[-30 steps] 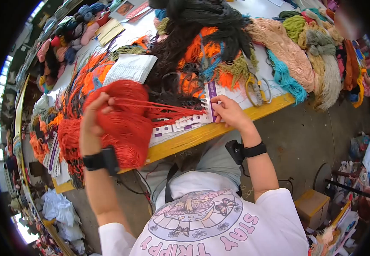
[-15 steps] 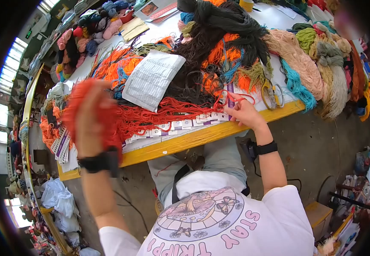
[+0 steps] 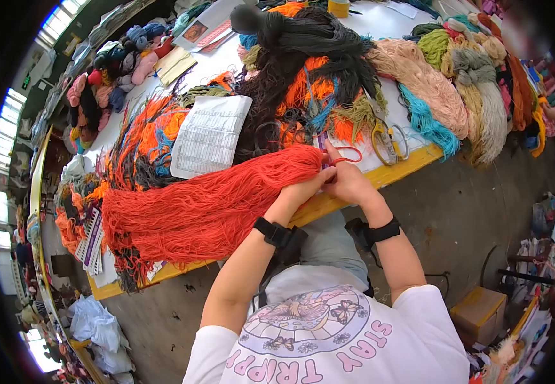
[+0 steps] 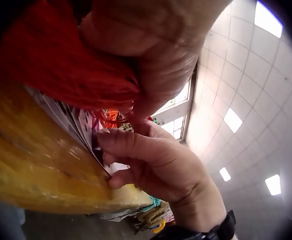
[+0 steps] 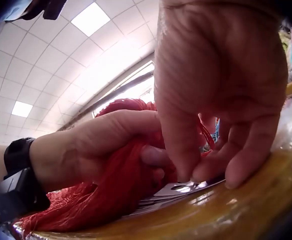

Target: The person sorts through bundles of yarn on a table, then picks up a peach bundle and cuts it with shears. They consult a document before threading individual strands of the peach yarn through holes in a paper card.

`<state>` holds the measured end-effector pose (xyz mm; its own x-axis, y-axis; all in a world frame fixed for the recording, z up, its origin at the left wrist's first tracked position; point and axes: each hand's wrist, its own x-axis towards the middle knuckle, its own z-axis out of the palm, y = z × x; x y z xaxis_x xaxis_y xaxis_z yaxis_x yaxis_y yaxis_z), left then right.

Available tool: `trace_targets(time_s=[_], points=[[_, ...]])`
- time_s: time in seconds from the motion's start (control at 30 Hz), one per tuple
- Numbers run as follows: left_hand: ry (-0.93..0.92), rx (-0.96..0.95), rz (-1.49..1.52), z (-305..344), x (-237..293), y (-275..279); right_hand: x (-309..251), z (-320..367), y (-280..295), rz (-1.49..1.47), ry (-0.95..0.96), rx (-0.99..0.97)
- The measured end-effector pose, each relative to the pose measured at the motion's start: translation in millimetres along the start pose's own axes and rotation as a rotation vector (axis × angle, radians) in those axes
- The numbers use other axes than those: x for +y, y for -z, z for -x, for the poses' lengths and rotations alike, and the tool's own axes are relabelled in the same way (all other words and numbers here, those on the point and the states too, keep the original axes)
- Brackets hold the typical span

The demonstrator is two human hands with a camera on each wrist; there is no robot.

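Note:
A thick hank of red yarn (image 3: 200, 205) lies stretched along the table's front edge, over the other yarns. My left hand (image 3: 304, 191) grips the hank's right end, fingers wrapped round the strands in the right wrist view. Close beside it, my right hand (image 3: 350, 182) pinches the end of a white card strip (image 4: 87, 131) with holes between thumb and fingers. A thin red loop of yarn (image 3: 352, 151) stands out beside the right hand. More white cards lie stacked under the hank along the yellow edge.
Behind the hank lie a printed sheet (image 3: 212, 136), orange yarn (image 3: 162, 131) and a dark hank (image 3: 309, 38). Yellow-handled scissors (image 3: 385, 141) rest to the right, near turquoise yarn (image 3: 431, 120) and a peach hank (image 3: 418, 77). The yellow table edge (image 3: 412, 171) runs in front.
The left hand has swung from the far left to the right hand, bringing the hank's end along. The red yarn, blurred and raised before, now lies stretched along the table edge.

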<state>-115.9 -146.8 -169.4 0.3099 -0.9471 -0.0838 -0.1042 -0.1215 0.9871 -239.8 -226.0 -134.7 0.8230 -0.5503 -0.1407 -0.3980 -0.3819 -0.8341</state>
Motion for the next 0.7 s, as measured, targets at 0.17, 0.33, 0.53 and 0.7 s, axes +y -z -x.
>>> trace_targets(time_s=[0.17,0.33,0.53,0.7], points=[[0.353,-0.178,0.155,15,44,17,-14,2,3,0.176,-0.018,-0.019],[0.117,-0.261,1.363,47,80,99,-7,4,4,0.020,-0.046,-0.004],[0.221,0.020,0.780,94,110,163,-1,2,8,-0.182,-0.067,-0.099],[0.019,-0.120,1.092,123,87,171,9,4,3,-0.419,-0.132,-0.031]])
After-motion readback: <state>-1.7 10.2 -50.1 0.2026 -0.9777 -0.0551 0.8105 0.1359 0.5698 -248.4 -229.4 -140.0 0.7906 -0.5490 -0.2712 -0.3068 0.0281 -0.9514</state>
